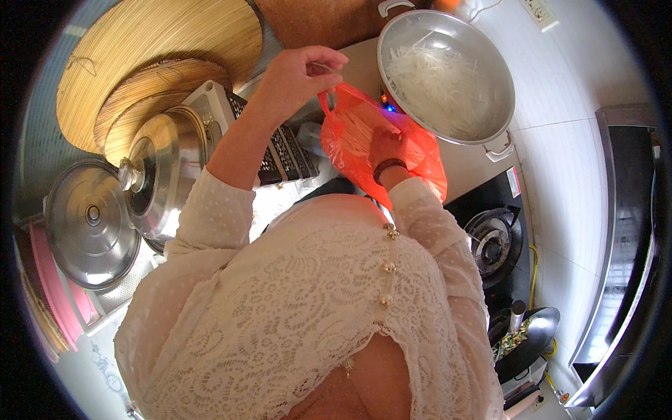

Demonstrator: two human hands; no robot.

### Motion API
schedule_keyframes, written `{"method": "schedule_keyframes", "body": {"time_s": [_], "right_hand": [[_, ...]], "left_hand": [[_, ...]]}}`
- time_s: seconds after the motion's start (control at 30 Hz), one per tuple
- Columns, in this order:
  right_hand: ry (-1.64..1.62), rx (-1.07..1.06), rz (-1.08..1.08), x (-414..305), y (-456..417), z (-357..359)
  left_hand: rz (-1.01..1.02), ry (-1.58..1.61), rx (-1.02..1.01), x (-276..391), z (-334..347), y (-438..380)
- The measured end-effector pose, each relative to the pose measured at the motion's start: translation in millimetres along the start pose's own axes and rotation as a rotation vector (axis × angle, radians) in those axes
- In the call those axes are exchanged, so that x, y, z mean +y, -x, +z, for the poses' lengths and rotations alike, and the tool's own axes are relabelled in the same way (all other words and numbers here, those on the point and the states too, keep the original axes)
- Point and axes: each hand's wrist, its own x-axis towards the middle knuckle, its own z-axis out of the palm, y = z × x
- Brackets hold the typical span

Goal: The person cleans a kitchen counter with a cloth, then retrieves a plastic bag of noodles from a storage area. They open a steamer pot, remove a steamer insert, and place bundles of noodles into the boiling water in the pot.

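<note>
A red plastic bag (420, 152) hangs open before me, below and beside a wide metal pan. My left hand (310, 68) pinches the bag's upper rim near one of its handles. Inside the bag, among thin pale noodle-like strands (357, 126), is my right hand (387, 147), seen partly through the red film; its fingers are hard to make out. The two-handled metal pan (496, 100) stands just to the right, with whitish, thin strands (436, 89) lying in liquid.
A gas burner (492, 251) and a dark wok (543, 325) holding chopped food are at the right. Lights glow beside the pan. On the left stand a lidded pot (181, 157), a metal lid (93, 247), round woven mats (157, 26) and a rack with patterned sides (289, 152).
</note>
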Motion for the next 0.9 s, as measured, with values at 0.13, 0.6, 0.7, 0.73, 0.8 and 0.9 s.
{"method": "schedule_keyframes", "body": {"time_s": [0.13, 0.6, 0.7, 0.73, 0.8, 0.9], "right_hand": [[-0.135, -0.019, -0.007, 17, 4, -5], [-0.664, -0.121, -0.16, 54, 25, -61], [-0.675, -0.21, -0.148, 59, 24, -64], [-0.7, -0.221, -0.162, 60, 25, -67], [-0.748, -0.25, -0.17, 65, 27, -70], [-0.844, -0.337, -0.163, 71, 33, -82]], "left_hand": [[0.018, -0.003, 0.006, 5, 1, 0], [0.024, 0.068, -0.047, 8, 3, -15], [0.02, 0.085, -0.064, 8, 2, -18], [0.025, 0.091, -0.068, 8, 1, -18], [0.038, 0.105, -0.078, 7, 1, -20], [0.029, 0.102, -0.086, 7, 1, -23]]}}
